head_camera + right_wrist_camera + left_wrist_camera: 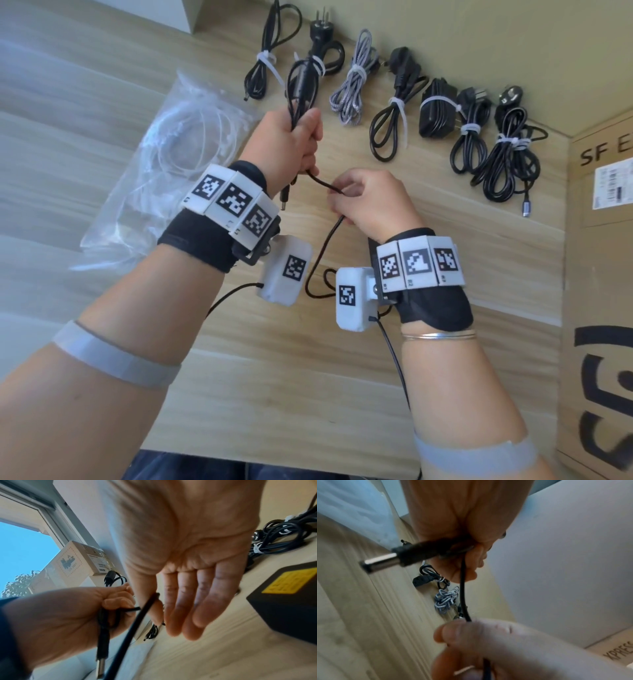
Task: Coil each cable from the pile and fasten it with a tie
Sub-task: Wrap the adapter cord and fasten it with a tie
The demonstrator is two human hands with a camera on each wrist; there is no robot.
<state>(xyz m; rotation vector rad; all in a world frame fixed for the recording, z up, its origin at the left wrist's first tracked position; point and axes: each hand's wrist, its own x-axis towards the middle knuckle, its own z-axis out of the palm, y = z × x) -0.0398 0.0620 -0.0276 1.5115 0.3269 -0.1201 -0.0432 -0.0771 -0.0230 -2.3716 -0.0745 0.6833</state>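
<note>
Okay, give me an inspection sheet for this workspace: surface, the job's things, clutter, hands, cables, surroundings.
Surface: light wooden table.
Job's things: black cable half coiled, its loops rising from the left hand; bag of ties at the left.
Clutter: black power brick on the table by the right hand.
Hands: left hand grips the coil, a plug hanging below the fist; right hand pinches the loose run between thumb and forefinger, other fingers straight.
Cables: row of tied bundles along the far edge, each with a white tie; grey braided one among them.
Surroundings: cardboard box at the right; window in the right wrist view.
</note>
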